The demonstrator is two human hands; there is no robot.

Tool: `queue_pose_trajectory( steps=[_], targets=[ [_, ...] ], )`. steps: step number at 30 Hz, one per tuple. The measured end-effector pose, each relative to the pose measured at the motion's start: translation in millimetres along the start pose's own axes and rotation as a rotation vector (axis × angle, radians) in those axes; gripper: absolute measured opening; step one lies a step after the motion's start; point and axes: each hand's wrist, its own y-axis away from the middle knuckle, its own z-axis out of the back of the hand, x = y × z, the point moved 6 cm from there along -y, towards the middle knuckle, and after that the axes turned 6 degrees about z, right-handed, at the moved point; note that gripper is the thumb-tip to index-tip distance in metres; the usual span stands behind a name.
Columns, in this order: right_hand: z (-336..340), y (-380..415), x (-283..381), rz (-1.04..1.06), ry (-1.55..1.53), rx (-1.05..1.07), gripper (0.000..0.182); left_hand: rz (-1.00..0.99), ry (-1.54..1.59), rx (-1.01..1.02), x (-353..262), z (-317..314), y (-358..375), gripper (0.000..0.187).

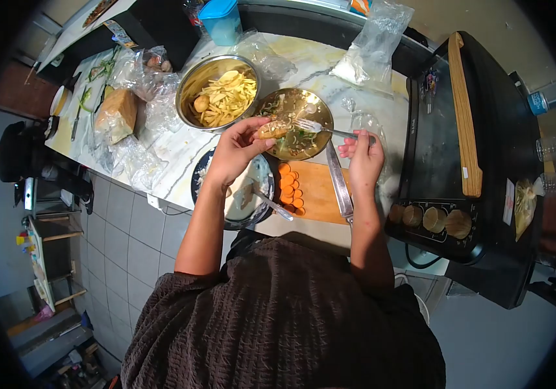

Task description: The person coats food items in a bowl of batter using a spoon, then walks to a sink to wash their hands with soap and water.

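My left hand (239,148) is closed round a golden-brown oblong piece of food (273,129), whose exact kind I cannot make out. It is held above the near left part of a round metal plate (322,107) with green and pale bits on it. In my right hand (363,159) is a fork (339,133), its tines over the plate and close to the food. A large knife (339,185) lies on an orange cutting board (317,188) beside carrot slices (286,188). Left of the board, a bowl of white mixture (242,201) has a spoon (271,204) in it.
Behind my left hand stands a metal bowl (184,97) of cut potatoes. Plastic bags and a loaf of bread (117,113) lie to the left. A black oven (430,142) bounds the right side. Another person (22,155) is at far left.
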Motion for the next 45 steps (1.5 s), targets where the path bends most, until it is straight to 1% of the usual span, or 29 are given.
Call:
queue_pose_trajectory(
  steps=[3,5,6,7,8,9,10,11,13,15,16,18,22,24,28,29,30,31,33,34,35,36,37,39,40,41,42,44,45],
  targets=[
    [1.2,14.5,-12.5,-0.083,-0.033,-0.028,0.022,-0.03,-0.043,-0.017,-4.4,3.2,10.8,0.037],
    [3.5,23.2,-17.4,-0.126,0.171,-0.04,0.023,-0.03,-0.059,-0.052,-8.4,3.6,15.9,0.035],
    [9.3,23.2,-20.5,-0.02,0.394,-0.058,0.025,-0.037,-0.063,-0.049,-9.8,5.0,19.2,0.036],
    [15.6,27.6,-24.8,-0.028,0.397,-0.063,0.025,-0.042,-0.065,-0.045,-9.2,6.5,23.0,0.038],
    [14.5,29.9,-21.8,-0.045,0.514,-0.015,0.026,-0.091,-0.02,-0.017,-10.4,7.5,24.1,0.038],
    [13.3,33.6,-19.2,-0.066,0.633,0.034,0.027,-0.086,-0.019,-0.013,-10.1,10.1,25.2,0.038],
    [13.3,37.5,-15.0,-0.072,0.636,0.029,0.027,-0.102,-0.003,-0.018,-12.5,13.5,26.7,0.035],
    [11.9,42.9,-9.1,-0.05,0.715,0.035,0.028,-0.111,0.013,-0.024,-13.1,18.2,29.8,0.032],
    [9.7,51.3,-8.1,-0.031,0.792,0.038,0.028,-0.082,-0.019,-0.026,-9.5,33.3,32.9,0.031],
    [0.0,59.3,-2.9,0.119,0.983,0.111,0.029,-0.08,-0.005,-0.048,-11.3,47.0,38.6,0.031],
    [-1.8,64.9,-2.9,0.113,0.986,0.114,0.029,-0.076,-0.01,-0.055,-12.4,54.4,42.5,0.031],
    [-11.9,77.6,10.0,0.185,1.17,0.137,0.03,-0.053,-0.03,-0.061,-10.7,68.5,49.8,0.031],
    [-15.1,89.1,7.6,0.152,1.251,0.136,0.029,0.004,-0.066,-0.049,-2.1,93.4,60.9,0.029],
    [-13.5,94.3,7.9,0.084,1.284,0.102,0.027,0.03,-0.127,-0.029,2.5,103.1,65.4,0.028],
    [-14.6,108.1,11.0,0.147,1.295,0.034,0.026,0.019,-0.216,0.003,19.9,125.4,63.8,0.028],
    [-22.3,115.0,21.1,0.316,1.295,0.008,0.025,0.015,-0.221,0.013,21.4,127.3,62.9,0.028],
    [-31.6,122.4,31.9,0.488,1.287,-0.021,0.024,-0.031,-0.333,0.007,19.9,128.5,61.6,0.028],
    [-35.7,131.0,35.8,0.485,1.285,-0.03,0.024,-0.072,-0.443,0.0,19.1,129.3,62.5,0.027],
    [-54.3,145.7,29.3,0.106,0.878,0.193,0.021,-0.184,-0.699,0.01,4.0,119.0,64.6,0.028],
    [-57.2,151.0,24.4,0.102,0.879,0.181,0.021,-0.251,-0.807,0.014,2.6,115.3,64.1,0.028],
    [-65.3,156.5,24.8,0.247,0.937,0.214,0.021,-0.322,-0.911,0.019,2.2,111.5,62.0,0.029],
    [-72.1,163.2,26.8,0.39,0.997,0.247,0.022,-0.323,-0.907,0.035,5.4,110.6,59.2,0.029],
    [-72.5,166.4,24.2,0.382,1.005,0.235,0.022,-0.283,-0.896,0.07,11.0,109.8,54.6,0.029],
    [-80.8,170.8,22.3,0.347,1.04,0.289,0.023,-0.24,-0.883,0.115,14.2,105.2,50.7,0.03],
    [-83.9,173.6,18.7,0.378,1.029,0.349,0.02,-0.246,-0.98,0.112,14.4,103.3,50.3,0.03],
    [-86.0,177.4,20.8,0.369,1.035,0.342,0.02,-0.254,-1.077,0.109,14.6,100.5,50.4,0.03],
    [-88.8,180.3,26.2,0.389,1.128,0.325,0.017,-0.283,-1.129,0.12,16.7,96.6,49.0,0.03],
    [-94.4,181.1,41.8,0.437,1.252,0.276,0.009,-0.314,-1.156,0.122,17.7,92.0,48.9,0.03],
    [-92.8,179.2,42.4,0.438,1.256,0.277,0.009,-0.34,-1.187,0.113,17.3,90.3,49.7,0.03]
  ],
)
